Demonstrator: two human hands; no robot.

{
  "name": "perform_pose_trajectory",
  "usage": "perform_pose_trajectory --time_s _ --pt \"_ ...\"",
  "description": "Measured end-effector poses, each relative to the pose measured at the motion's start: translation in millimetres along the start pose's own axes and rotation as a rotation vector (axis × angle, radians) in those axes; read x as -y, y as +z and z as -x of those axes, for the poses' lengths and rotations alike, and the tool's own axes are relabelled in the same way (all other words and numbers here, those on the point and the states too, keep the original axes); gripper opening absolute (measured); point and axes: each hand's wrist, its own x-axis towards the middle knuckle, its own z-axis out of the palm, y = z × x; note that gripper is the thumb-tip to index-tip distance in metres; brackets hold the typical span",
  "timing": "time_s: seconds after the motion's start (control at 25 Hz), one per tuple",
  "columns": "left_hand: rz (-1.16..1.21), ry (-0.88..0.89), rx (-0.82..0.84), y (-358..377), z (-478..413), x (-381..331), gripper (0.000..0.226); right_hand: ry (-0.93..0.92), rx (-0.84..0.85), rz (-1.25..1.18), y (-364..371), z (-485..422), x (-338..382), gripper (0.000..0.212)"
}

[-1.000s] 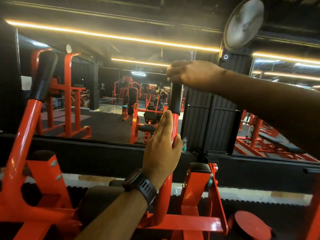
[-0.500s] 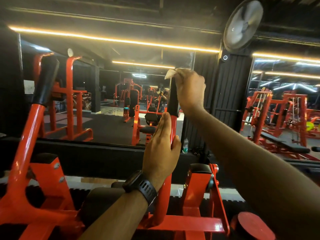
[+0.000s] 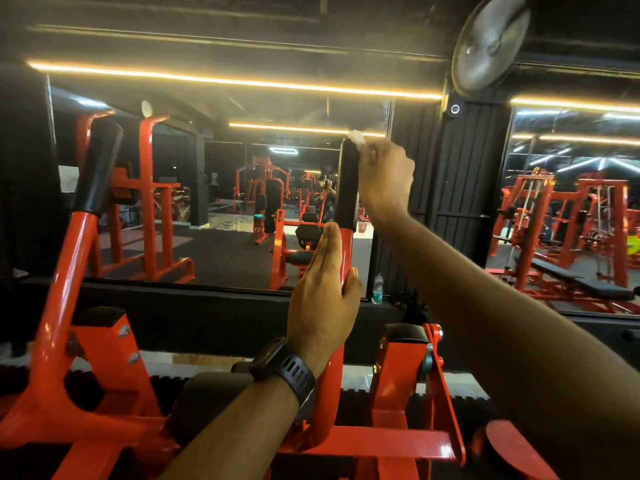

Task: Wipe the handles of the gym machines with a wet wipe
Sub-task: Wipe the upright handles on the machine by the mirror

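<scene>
A red machine arm rises in the middle of the view, topped by a black foam handle (image 3: 347,185). My right hand (image 3: 384,174) is at the handle's upper right side and pinches a white wet wipe (image 3: 357,137) against its top. My left hand (image 3: 323,292), with a black watch on the wrist, holds the red tube (image 3: 347,247) just below the foam, fingers straight along it and thumb on the far side. A second black handle (image 3: 98,164) stands on the left red arm, untouched.
The red machine frame (image 3: 104,368) with black pads fills the foreground. A wide wall mirror (image 3: 225,202) behind shows other red machines. A water bottle (image 3: 377,289) stands on the ledge. A wall fan (image 3: 488,46) hangs upper right.
My right hand has slid from over the handle's top to its right side, arm dropping lower; the wipe now shows at the handle's tip. My left hand has stayed on the tube.
</scene>
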Motion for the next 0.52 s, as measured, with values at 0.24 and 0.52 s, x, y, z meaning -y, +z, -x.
perform_pose_trajectory --time_s 0.24,0.52 --pt "-0.017 -0.004 -0.008 0.1 -1.9 0.9 0.081 0.056 0.014 -0.175 -4.7 30.2 -7.4 0.023" --pt "-0.011 -0.011 -0.023 -0.3 -1.0 -1.1 0.081 0.282 0.070 -0.370 -0.7 26.7 -13.6 0.020"
